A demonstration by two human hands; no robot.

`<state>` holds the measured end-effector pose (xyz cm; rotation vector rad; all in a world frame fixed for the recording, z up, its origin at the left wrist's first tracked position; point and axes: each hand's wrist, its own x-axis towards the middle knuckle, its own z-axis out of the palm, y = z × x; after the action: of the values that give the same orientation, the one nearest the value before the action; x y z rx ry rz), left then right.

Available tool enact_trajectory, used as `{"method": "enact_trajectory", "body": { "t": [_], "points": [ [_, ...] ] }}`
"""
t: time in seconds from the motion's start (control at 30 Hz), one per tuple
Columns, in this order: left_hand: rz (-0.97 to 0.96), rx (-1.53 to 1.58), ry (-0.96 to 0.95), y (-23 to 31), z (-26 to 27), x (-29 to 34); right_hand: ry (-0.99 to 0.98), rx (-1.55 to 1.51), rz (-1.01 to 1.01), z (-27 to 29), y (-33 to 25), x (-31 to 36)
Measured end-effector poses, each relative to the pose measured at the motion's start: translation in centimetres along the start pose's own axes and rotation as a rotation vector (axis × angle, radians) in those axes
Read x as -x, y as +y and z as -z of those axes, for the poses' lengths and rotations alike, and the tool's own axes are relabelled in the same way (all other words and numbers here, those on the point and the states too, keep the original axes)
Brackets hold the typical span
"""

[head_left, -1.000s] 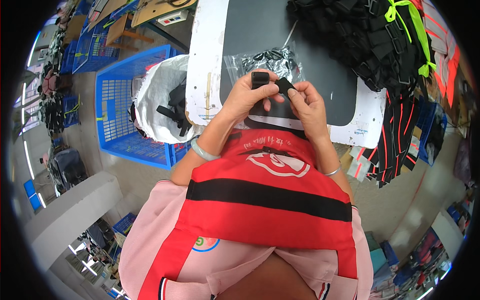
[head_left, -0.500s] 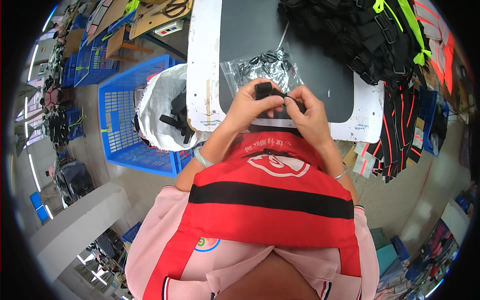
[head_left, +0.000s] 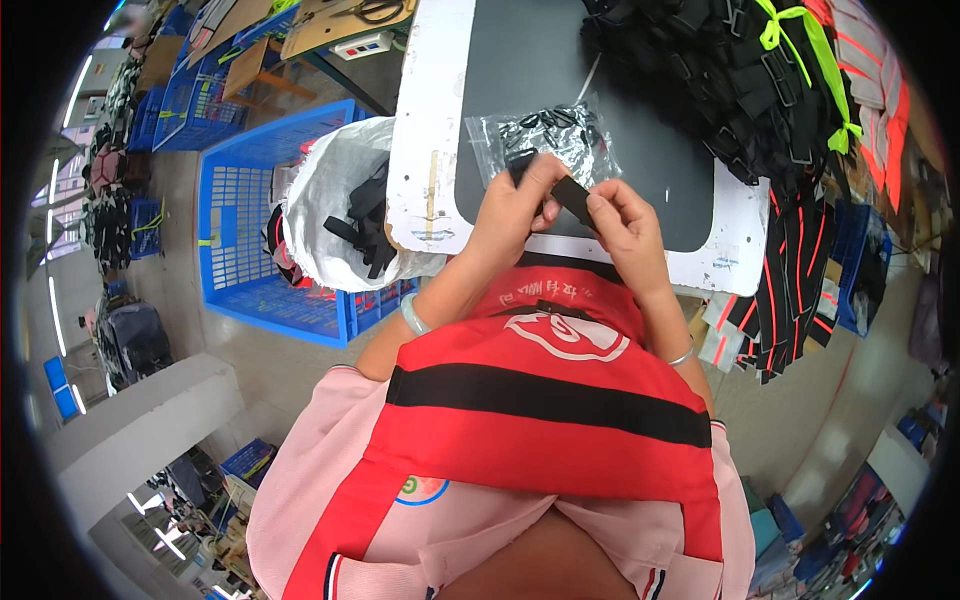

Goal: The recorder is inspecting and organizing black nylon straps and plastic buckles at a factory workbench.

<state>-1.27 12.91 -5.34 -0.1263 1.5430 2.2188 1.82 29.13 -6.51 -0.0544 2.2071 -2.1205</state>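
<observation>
A short black webbing strap (head_left: 573, 200) is stretched between my two hands above the near edge of the table. My left hand (head_left: 520, 205) is closed on it, and part of the black strap sticks up above its fingers. The fingertips of my right hand (head_left: 628, 225) pinch the other end. Just beyond my hands lies a clear plastic bag (head_left: 555, 135) holding small black parts, perhaps buckles. A big heap of black straps with buckles (head_left: 700, 70) covers the far right of the table.
The table (head_left: 425, 150) has a white border and a dark grey middle. To its left, a white sack (head_left: 315, 200) with black straps stands by a blue plastic crate (head_left: 225, 220). Black straps with red-orange stripes (head_left: 790, 270) hang off the right side. Scissors (head_left: 382, 10) lie on a bench at far left.
The strap is now drawn out flat between my hands, where before it was bunched at my fingertips. My left hand has turned. The view has shifted slightly.
</observation>
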Motion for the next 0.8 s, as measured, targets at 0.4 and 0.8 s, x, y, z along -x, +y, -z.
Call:
{"method": "enact_trajectory", "body": {
  "t": [0.4, 0.8],
  "points": [
    [-0.409, -0.315, 0.013, -1.3, -2.2, 2.6, -0.117, -0.699, -0.367, -1.7, -1.7, 0.0],
    [-0.359, -0.702, -0.257, 1.8, 0.3, 0.8, -0.217, -0.454, -0.13, 4.0, -0.1, 0.0]
  ]
}}
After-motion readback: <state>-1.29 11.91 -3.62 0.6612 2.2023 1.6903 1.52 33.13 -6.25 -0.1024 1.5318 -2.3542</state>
